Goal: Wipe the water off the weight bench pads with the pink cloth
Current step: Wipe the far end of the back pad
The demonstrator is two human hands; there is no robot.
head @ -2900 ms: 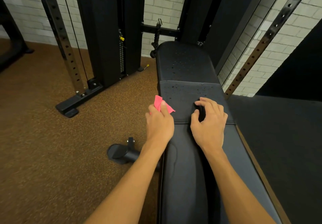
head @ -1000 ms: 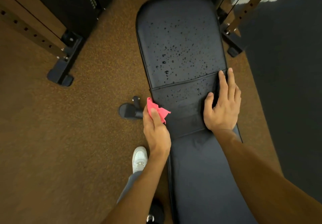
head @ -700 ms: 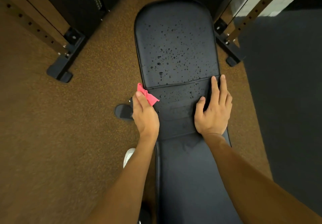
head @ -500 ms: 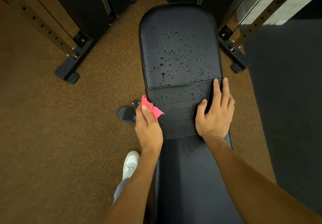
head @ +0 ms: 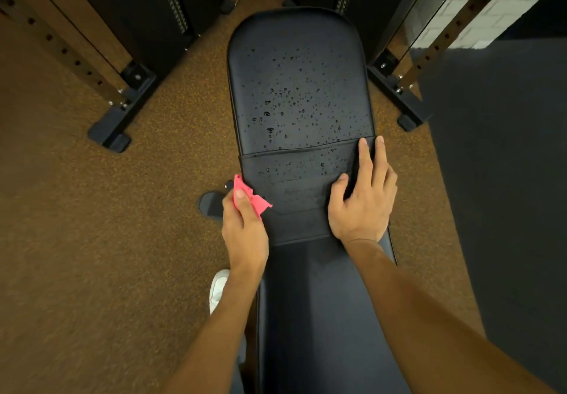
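The black weight bench runs up the middle of the head view. Its far back pad (head: 297, 65) carries many water drops, and the narrower middle pad (head: 291, 176) has several too. The near seat pad (head: 316, 301) looks dry. My left hand (head: 244, 228) grips the crumpled pink cloth (head: 256, 202) at the left edge of the middle pad. My right hand (head: 365, 200) rests on the right side of the middle pad, two fingers stretched forward to the seam and a dark thing partly hidden under the palm.
Brown speckled floor lies to the left. Rack uprights with black feet stand at the left (head: 119, 117) and at the right (head: 399, 96) of the bench head. A dark mat (head: 497, 179) covers the right side. A bench foot (head: 210, 205) and my white shoe (head: 218, 289) sit left of the bench.
My view has tipped down over the bench since the earliest frame. In the last second both hands have stayed nearly in place on the middle pad, the left still holding the cloth.
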